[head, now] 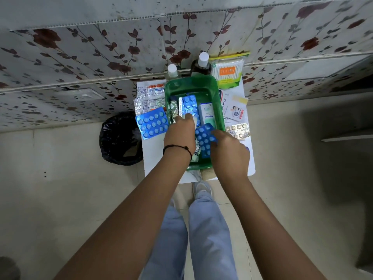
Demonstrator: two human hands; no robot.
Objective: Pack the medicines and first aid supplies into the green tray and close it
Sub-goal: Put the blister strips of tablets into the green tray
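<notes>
While both our arms reach over the small white table (153,158), the rectangular green plastic tray (217,110) sits at its middle, open on top. Our left hand (179,136), with a thin black cord bracelet (177,147) at the wrist, dips into the tray with fingers curled onto a pale strip; we cannot tell how firmly it is gripped. Our right hand (230,150) pinches a blue foil blister strip of round tablets (204,138) over the tray's near half, thumb on top.

Inside the tray lie a second blue blister strip (189,105), a crinkled silver foil strip (174,110) and a white carton with teal lettering (206,116) that we cannot read surely. Left of the tray rest a third blue blister sheet (152,123) and a pile of silver and orange printed strips (148,98). Right of the tray lie a white packet printed "WASHPROOF" (232,110) and a gold blister strip (238,130). Behind the tray stand a clear bottle with a white cap (172,70), a dark bottle with a white cap (202,61) and a pack of cotton buds labelled "TULIPS" (227,71). Left of the table a bin lined with a black bag (119,138) stands on the floor.
</notes>
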